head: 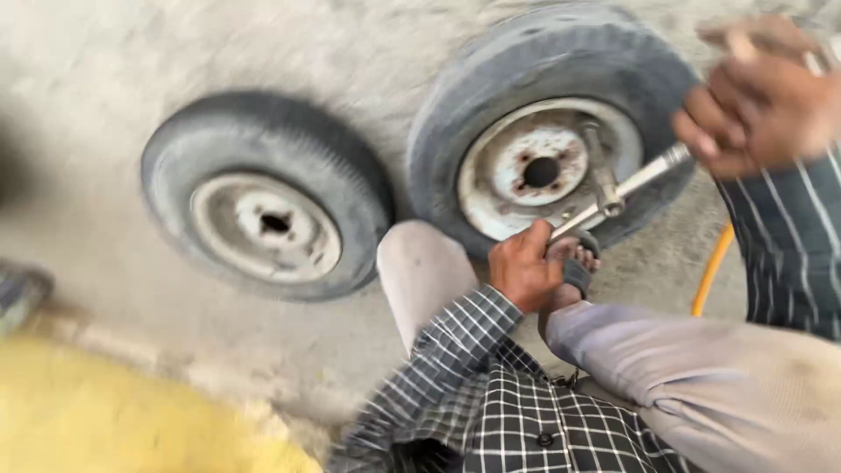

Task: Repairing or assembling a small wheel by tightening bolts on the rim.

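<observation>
A: Two wheels lie flat on the concrete floor (105, 70): the left wheel (267, 206) well apart from both hands, the right wheel (547, 131) under the wrench.

B: Hand positions?

A: Left hand (524, 267) is closed around the lower arm of the cross wrench (613, 188). Right hand (758, 109) is closed around the upper arm. The wrench centre sits over the right wheel's rusty rim (534, 166).

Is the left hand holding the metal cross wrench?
Yes, the left hand grips one arm of the cross wrench, near the right wheel.
</observation>
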